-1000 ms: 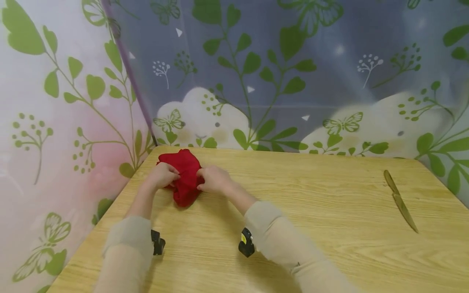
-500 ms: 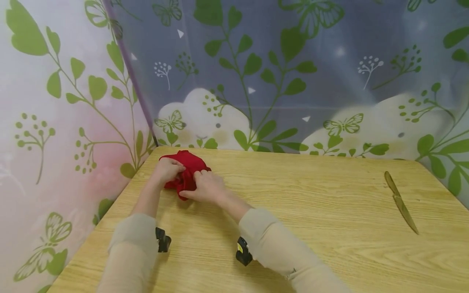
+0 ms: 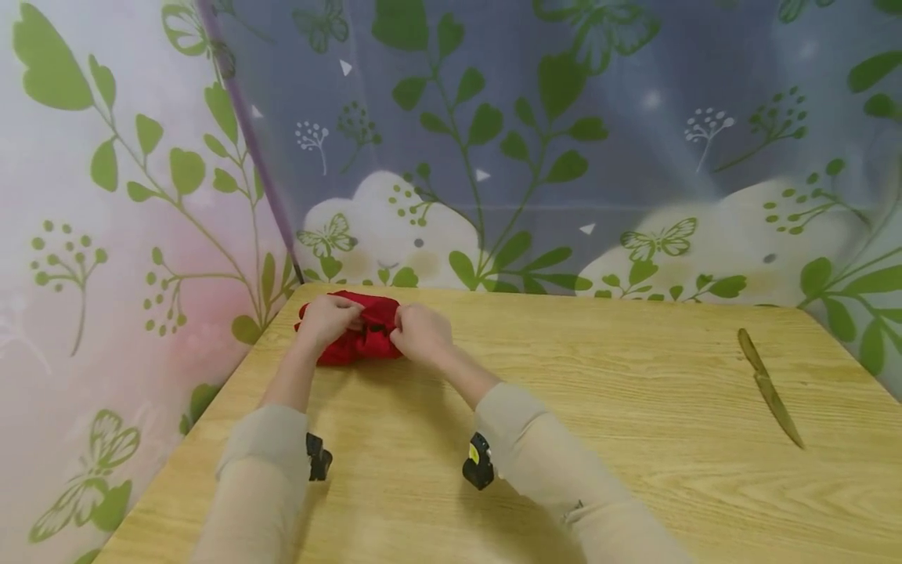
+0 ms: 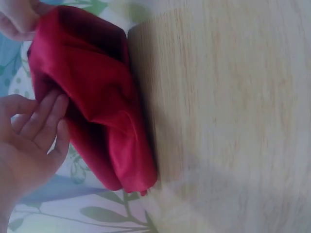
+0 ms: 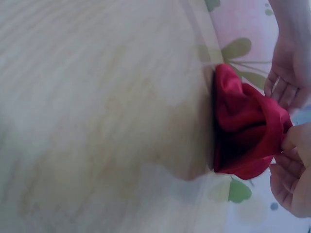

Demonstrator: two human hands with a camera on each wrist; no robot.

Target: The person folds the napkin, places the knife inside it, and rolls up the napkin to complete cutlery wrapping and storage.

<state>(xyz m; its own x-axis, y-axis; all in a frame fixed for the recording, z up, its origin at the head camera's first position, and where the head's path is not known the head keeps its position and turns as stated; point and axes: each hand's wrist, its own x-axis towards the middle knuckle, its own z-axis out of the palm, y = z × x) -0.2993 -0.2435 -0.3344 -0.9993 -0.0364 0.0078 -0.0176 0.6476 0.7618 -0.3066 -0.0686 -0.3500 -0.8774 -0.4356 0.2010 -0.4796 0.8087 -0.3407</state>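
A bunched, glossy red cloth (image 3: 373, 345), with folds and a dark hollow, stands crumpled at the table's far left corner. My right hand (image 3: 423, 335) pinches its edge between thumb and fingers, as the right wrist view also shows. On the other side, my left hand (image 4: 36, 141) has its fingers stretched out and its fingertips at a fold of the cloth. No fabric shows between its thumb and fingers in the left wrist view. The cloth's lower edge lies close against the tabletop.
A knife (image 3: 770, 388) lies on the right part of the wooden table (image 3: 599, 392). Patterned curtains (image 3: 528, 141) rise behind the table and along its left side. Black wrist cameras (image 3: 478, 462) hang under both sleeves.
The red cloth has been turned and gathered into a wider, lower shape. My right hand moved left across it, then back right to its edge. The left hand has shifted slightly right and farther away.
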